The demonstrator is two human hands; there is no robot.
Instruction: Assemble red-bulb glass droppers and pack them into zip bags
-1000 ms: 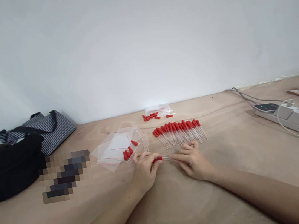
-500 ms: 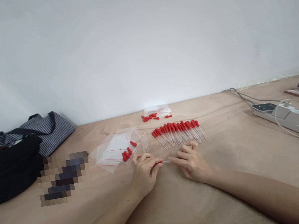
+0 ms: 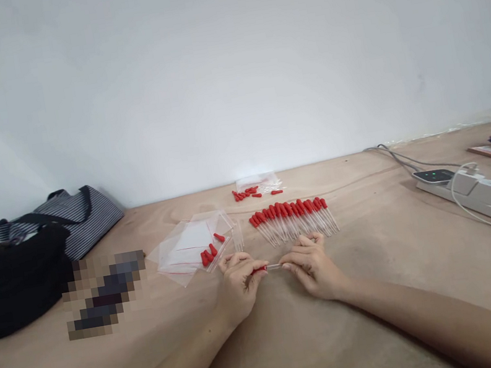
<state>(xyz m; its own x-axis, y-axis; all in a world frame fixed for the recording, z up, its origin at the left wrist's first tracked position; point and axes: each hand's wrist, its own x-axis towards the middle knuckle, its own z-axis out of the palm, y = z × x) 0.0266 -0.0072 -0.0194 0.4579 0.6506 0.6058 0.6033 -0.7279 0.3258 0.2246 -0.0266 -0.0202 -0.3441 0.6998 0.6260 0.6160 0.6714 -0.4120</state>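
Between finger and thumb, my left hand (image 3: 240, 285) pinches a red rubber bulb (image 3: 258, 269). A thin clear tube (image 3: 274, 266) runs from the bulb to the fingertips of my right hand (image 3: 311, 268), which are closed on it. Just beyond my right hand lies a slanted row of red-capped droppers (image 3: 293, 217). Loose red bulbs (image 3: 209, 254) rest on clear plastic bags (image 3: 186, 250) beyond my left hand, with a few bare clear tubes (image 3: 238, 235) beside them.
Near the wall, more red bulbs (image 3: 242, 195) and tubes lie by a plastic bag (image 3: 257, 179). At left are a black bag (image 3: 17, 285), a striped bag (image 3: 94, 212) and a pixelated dark object (image 3: 106, 292). A white power strip (image 3: 483, 194) with cables is at right.
My right hand's fingers have shifted slightly to the right along the tube, and more of the tube shows between the hands. My left hand has hardly moved.
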